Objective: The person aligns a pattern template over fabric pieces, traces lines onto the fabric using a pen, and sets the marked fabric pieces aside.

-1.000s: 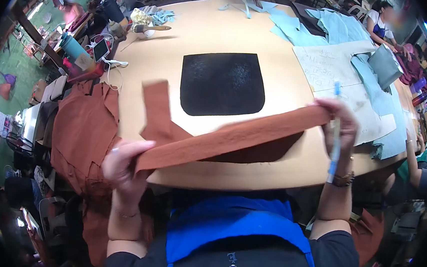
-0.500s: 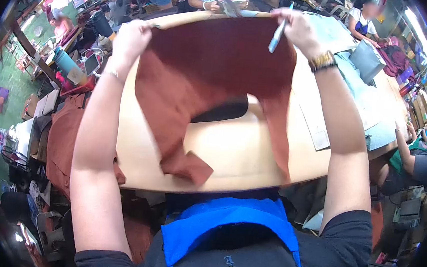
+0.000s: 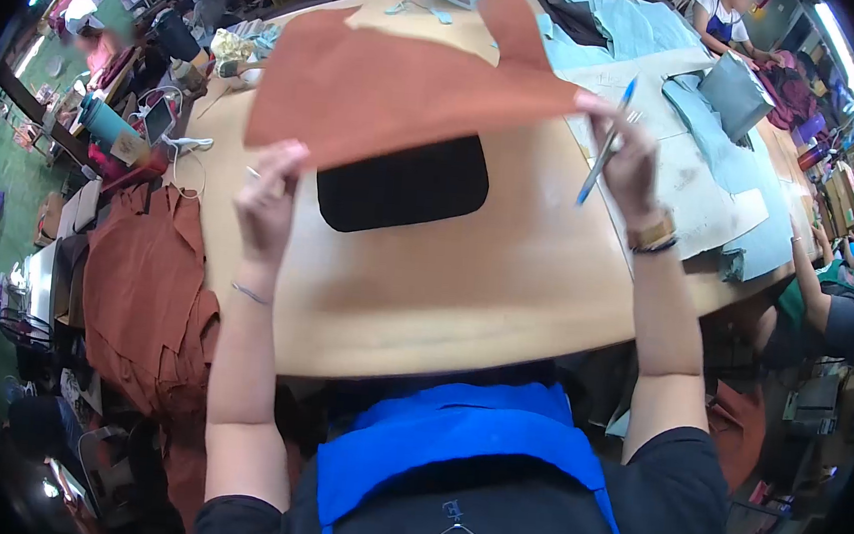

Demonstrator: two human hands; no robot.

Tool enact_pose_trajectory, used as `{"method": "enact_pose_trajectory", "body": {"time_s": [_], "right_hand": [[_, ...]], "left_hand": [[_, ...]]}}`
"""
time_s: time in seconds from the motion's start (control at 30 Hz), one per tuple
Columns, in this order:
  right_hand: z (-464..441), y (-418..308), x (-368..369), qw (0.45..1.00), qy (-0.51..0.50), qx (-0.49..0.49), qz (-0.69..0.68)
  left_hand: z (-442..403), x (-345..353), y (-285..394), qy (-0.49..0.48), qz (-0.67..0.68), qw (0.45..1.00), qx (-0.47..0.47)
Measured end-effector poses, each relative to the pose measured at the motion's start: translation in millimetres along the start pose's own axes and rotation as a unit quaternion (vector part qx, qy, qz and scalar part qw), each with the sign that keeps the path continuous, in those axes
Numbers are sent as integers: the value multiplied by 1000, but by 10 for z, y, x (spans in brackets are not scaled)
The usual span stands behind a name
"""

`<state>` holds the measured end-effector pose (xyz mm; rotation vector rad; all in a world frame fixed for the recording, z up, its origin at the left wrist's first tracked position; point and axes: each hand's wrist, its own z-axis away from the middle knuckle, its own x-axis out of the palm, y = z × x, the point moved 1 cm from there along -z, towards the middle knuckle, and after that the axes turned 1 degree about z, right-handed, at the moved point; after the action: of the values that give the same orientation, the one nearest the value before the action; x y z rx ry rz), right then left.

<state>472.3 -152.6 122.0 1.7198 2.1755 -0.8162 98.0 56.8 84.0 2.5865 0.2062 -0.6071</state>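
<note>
A reddish-brown sheet of leather-like material (image 3: 401,89) is held up over the table, its near edge stretched between both hands. My left hand (image 3: 270,199) pinches the near left corner. At the right end, my right hand (image 3: 624,157) pinches the other corner and also holds a blue-and-clear pen (image 3: 600,165) slanting between its fingers. Beneath the sheet a black panel with rounded near corners (image 3: 403,190) lies on the light tan table (image 3: 445,299); the sheet hides its far part.
More reddish-brown pieces (image 3: 145,285) hang over the table's left edge. Pale blue pieces (image 3: 646,28) and marked pale sheets (image 3: 695,178) lie right. A phone (image 3: 160,117) and teal bottle (image 3: 107,121) stand left. A person (image 3: 722,24) is at the far right.
The sheet was raised high with its flaps hanging toward me; now it is lower and spread away from me. Both hands have come down and nearer, still holding its edge.
</note>
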Motion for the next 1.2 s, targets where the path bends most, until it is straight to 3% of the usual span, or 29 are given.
{"method": "enact_pose_trajectory", "body": {"time_s": [0.13, 0.23, 0.47, 0.63, 0.73, 0.8, 0.83, 0.9, 1.0, 1.07, 1.2], "right_hand": [[914, -23, 259, 988, -120, 74, -67], [1262, -115, 232, 987, -153, 43, -14], [1506, -585, -155, 977, -207, 21, -37], [1673, -712, -379, 956, -275, 67, -73], [1643, -591, -608, 966, -209, 141, -46], [1954, -45, -690, 969, -60, 228, 77], [2085, 274, -722, 936, 95, 328, -84], [2201, 736, -910, 829, 266, 446, -207], [2203, 939, -1092, 761, 302, 549, -166], [1994, 827, -1143, 717, 296, 594, -214], [2010, 1110, -1194, 645, 368, 603, -290]], "left_hand": [[861, 122, -106, -185, -23, 979, -87], [1070, 21, 20, -228, -93, 969, -37], [1332, -390, 454, -260, -136, 956, -34], [1573, -586, 648, -250, -112, 961, -31], [1638, -641, 722, -255, -100, 961, -34], [1683, -648, 708, -251, -95, 963, -35], [1679, -636, 710, -248, -93, 964, -32], [1654, -604, 711, -244, -86, 966, -28], [1645, -639, 722, -252, -79, 964, -38], [1643, -681, 708, -271, -79, 958, -60], [1649, -793, 623, -291, -163, 933, -133]]}}
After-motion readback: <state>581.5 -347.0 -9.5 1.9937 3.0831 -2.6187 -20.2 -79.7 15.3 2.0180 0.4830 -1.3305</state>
